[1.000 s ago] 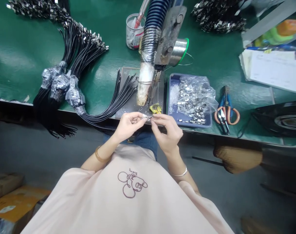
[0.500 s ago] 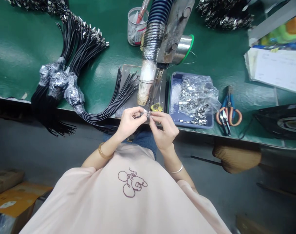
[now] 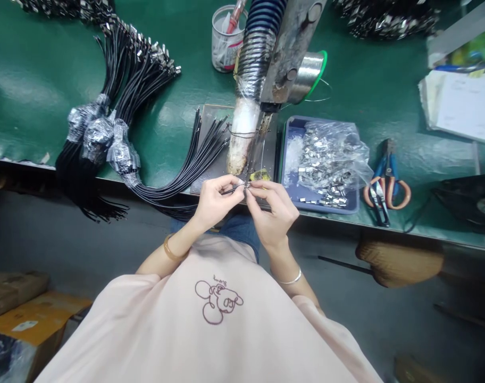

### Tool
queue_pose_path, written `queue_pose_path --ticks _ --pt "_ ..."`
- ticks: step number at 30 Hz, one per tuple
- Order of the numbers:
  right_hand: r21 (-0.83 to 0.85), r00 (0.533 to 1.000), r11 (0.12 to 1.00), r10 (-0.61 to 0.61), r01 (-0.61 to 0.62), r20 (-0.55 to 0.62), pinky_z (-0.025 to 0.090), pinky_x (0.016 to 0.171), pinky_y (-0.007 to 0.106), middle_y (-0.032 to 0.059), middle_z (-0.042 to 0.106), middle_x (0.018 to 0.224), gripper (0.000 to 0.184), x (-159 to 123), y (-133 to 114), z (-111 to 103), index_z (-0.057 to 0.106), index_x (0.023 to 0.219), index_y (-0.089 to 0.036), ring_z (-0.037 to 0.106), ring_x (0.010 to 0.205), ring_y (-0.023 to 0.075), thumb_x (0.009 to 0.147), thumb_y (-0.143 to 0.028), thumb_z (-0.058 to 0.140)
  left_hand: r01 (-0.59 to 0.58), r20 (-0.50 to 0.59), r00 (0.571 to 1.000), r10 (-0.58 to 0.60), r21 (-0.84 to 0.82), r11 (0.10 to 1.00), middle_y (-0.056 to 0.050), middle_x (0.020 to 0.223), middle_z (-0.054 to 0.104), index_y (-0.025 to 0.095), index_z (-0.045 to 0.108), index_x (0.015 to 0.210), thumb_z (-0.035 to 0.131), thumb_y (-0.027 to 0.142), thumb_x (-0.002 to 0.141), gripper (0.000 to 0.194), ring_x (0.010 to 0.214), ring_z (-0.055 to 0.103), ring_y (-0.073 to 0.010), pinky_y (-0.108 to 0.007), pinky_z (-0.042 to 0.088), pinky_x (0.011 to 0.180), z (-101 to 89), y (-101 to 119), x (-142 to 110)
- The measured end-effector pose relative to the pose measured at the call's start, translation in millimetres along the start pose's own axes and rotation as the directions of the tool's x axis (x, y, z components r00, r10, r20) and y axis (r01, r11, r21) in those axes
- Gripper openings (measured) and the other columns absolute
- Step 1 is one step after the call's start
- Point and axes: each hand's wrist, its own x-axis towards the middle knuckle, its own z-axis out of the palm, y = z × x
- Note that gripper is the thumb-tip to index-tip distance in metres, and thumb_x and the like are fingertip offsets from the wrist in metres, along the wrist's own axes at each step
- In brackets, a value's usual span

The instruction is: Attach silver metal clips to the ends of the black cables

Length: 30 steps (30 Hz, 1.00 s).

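At the bench's front edge, my left hand (image 3: 214, 202) is closed in a pinch on a thin black cable (image 3: 228, 190) near its end. My right hand (image 3: 273, 214) pinches a small shiny metal connector (image 3: 248, 185) against that cable end. The fingertips almost meet, so the joint is partly covered. Just beyond them, the thin iron tip and solder wire (image 3: 262, 151) come down from a fixed soldering stand (image 3: 284, 58). A yellow sponge-like piece (image 3: 260, 174) lies behind the right fingertips.
Loose black cables (image 3: 182, 175) fan out on the left, from plastic-wrapped bundles (image 3: 123, 151). To the right are a blue tray (image 3: 352, 205) with bagged metal connectors (image 3: 326, 154) and orange-handled pliers (image 3: 388, 173). A ribbed hose (image 3: 262, 32), solder spool (image 3: 312, 74) and cup (image 3: 222, 48) stand behind.
The bench's right side appears shifted rightward as the camera view moves slightly. Both hands keep their pinch, with the fingertips a little closer to the iron tip.
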Motion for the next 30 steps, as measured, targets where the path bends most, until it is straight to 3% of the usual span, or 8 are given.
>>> queue_pose_path --ticks 17,22,24,26,28,30 --pt "-0.005 0.994 0.994 -0.108 0.108 0.035 0.062 0.076 0.032 0.004 0.078 0.092 0.014 -4.7 3.3 -5.7 0.062 0.087 -0.025 0.076 0.086 0.0179 0.089 -0.011 0.064 0.107 0.054 0.993 -0.103 -0.086 0.991 0.008 0.051 0.029 0.014 0.06 0.067 0.064 0.03 0.074 0.018 0.049 0.023 -0.0053 -0.022 0.019 0.05 -0.5 -4.1 -1.4" --pt "0.092 0.994 0.992 0.078 -0.085 0.076 0.061 0.074 0.031 0.0023 0.077 0.088 0.011 -3.6 2.9 -12.6 0.064 0.082 -0.024 0.075 0.084 0.0177 0.09 -0.017 0.065 0.193 0.18 0.969 -0.17 -0.123 0.973 0.007 0.049 0.043 0.013 0.066 0.074 0.065 0.023 0.069 0.011 0.047 0.033 -0.0047 -0.019 0.026 0.048 -6.3 -3.3 -6.4" --pt "0.142 0.976 0.969 0.189 -0.204 0.112 0.06 0.066 0.028 0.001 0.075 0.083 0.009 -6.1 4.8 -17.5 0.064 0.083 -0.023 0.074 0.075 0.0161 0.092 -0.023 0.064 0.259 0.266 0.941 -0.209 -0.168 0.951 0.004 0.051 0.055 0.013 0.068 0.073 0.062 0.018 0.065 0.011 0.048 0.045 -0.006 -0.018 0.035 0.05 -8.8 -4.3 -9.1" --pt "0.17 0.964 0.949 0.256 -0.265 0.072 0.055 0.053 0.024 -0.0016 0.072 0.075 0.009 -9.5 7.3 -23.5 0.064 0.089 -0.023 0.07 0.059 0.0133 0.095 -0.029 0.061 0.305 0.319 0.92 -0.229 -0.214 0.928 0.001 0.054 0.063 0.012 0.068 0.072 0.061 0.016 0.063 0.011 0.05 0.053 -0.0074 -0.019 0.041 0.052 -10.7 -4.7 -11.7" --pt "0.132 0.977 0.968 0.211 -0.211 0.014 0.049 0.046 0.023 -0.0036 0.068 0.067 0.011 -11.6 9.1 -29.5 0.065 0.094 -0.024 0.062 0.046 0.0108 0.097 -0.032 0.059 0.322 0.337 0.913 -0.23 -0.248 0.914 0.0 0.054 0.065 0.013 0.068 0.072 0.061 0.015 0.064 0.011 0.048 0.052 -0.0067 -0.018 0.041 0.05 -12.1 -4.2 -13.5" --pt "0.031 0.997 0.998 0.044 -0.046 0.068 0.045 0.046 0.023 -0.0046 0.064 0.06 0.009 -10.7 9.6 -33.6 0.068 0.094 -0.024 0.057 0.043 0.0097 0.095 -0.03 0.062 0.329 0.356 0.907 -0.225 -0.263 0.907 0.0 0.053 0.065 0.013 0.068 0.071 0.062 0.015 0.065 0.009 0.044 0.047 -0.005 -0.017 0.037 0.045 -13.2 -3.3 -14.5"
